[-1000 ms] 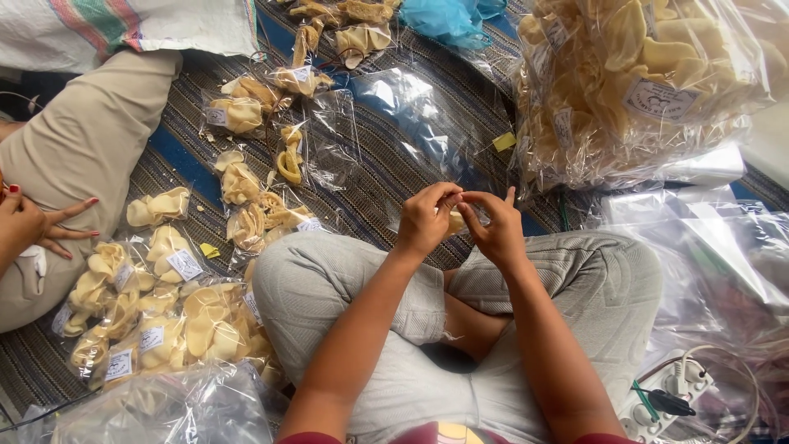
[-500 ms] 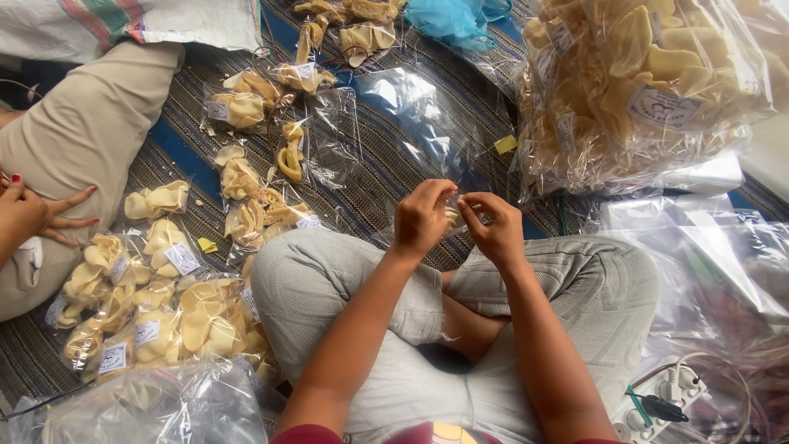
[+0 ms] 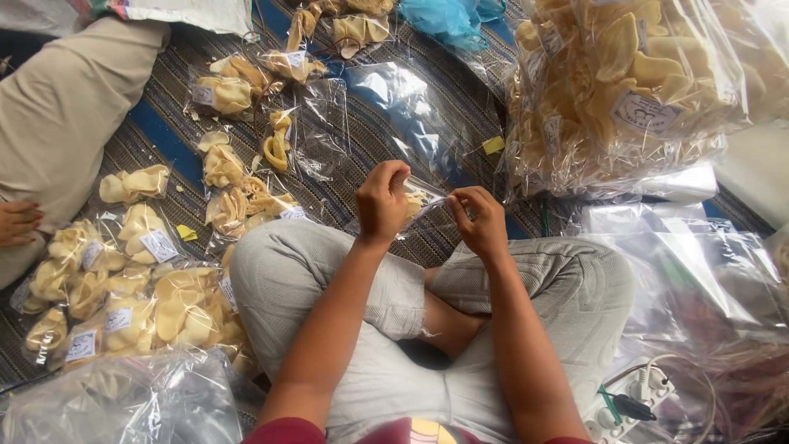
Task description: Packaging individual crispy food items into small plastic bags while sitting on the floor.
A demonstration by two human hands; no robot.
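Note:
My left hand (image 3: 382,201) and my right hand (image 3: 479,219) are raised over my crossed legs and pinch the top of a small clear plastic bag (image 3: 421,205) with a few pale yellow crackers in it. The bag's mouth is stretched between the two hands. My grey trousers (image 3: 304,279) fill the space below the hands.
Several small packed cracker bags with white labels (image 3: 140,284) lie on the striped mat (image 3: 173,148) to my left. A big clear sack of packed crackers (image 3: 625,90) stands far right. Empty clear bags (image 3: 707,271) pile at right. A white power strip (image 3: 633,407) sits lower right. Another person's hand (image 3: 18,222) and beige-trousered leg (image 3: 66,123) are at left.
My hands have moved apart, and the bag's top is now pulled taut between them. The view has shifted a little. The other person's hand has drawn back toward the left edge.

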